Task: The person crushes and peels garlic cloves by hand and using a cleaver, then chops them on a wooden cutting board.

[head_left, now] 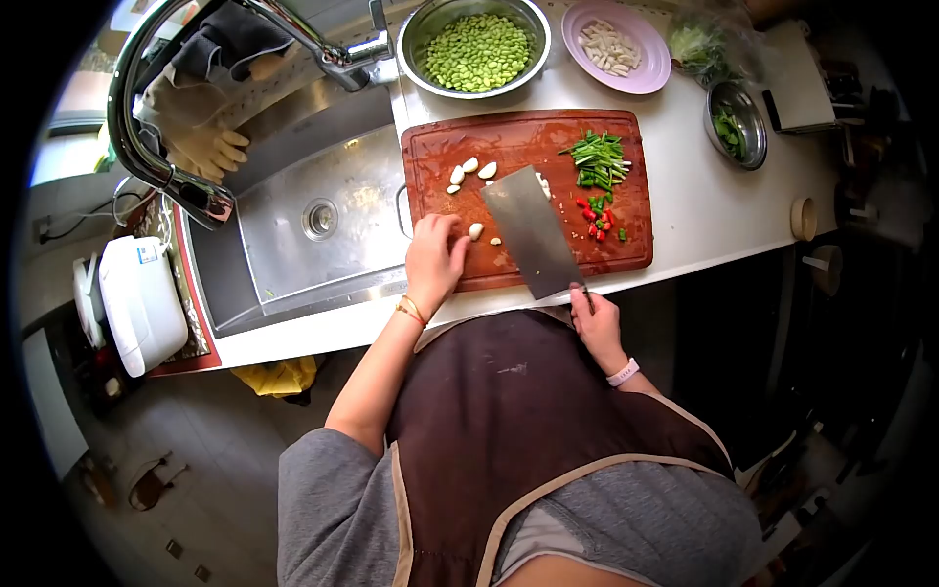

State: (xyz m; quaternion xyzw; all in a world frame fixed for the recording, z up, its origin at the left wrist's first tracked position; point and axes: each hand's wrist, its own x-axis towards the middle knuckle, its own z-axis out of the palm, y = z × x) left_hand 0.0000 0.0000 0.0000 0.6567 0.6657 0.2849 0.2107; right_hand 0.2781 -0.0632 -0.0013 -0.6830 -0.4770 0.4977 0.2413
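Note:
My right hand grips the handle of a cleaver, whose wide blade lies slanted over the brown cutting board. Some white pieces show at the blade's upper edge. My left hand is at the board's left front, thumb and fingers apart with nothing seen between them. Just beyond its fingertips lies a garlic clove, with a smaller piece to its right. Several peeled garlic cloves lie farther back. Cut green stalks and chopped red chili are on the board's right side.
Left of the board is a steel sink under a curved faucet. Behind stand a metal bowl of green beans and a pink plate with white pieces. A small metal bowl with green leaves is at right.

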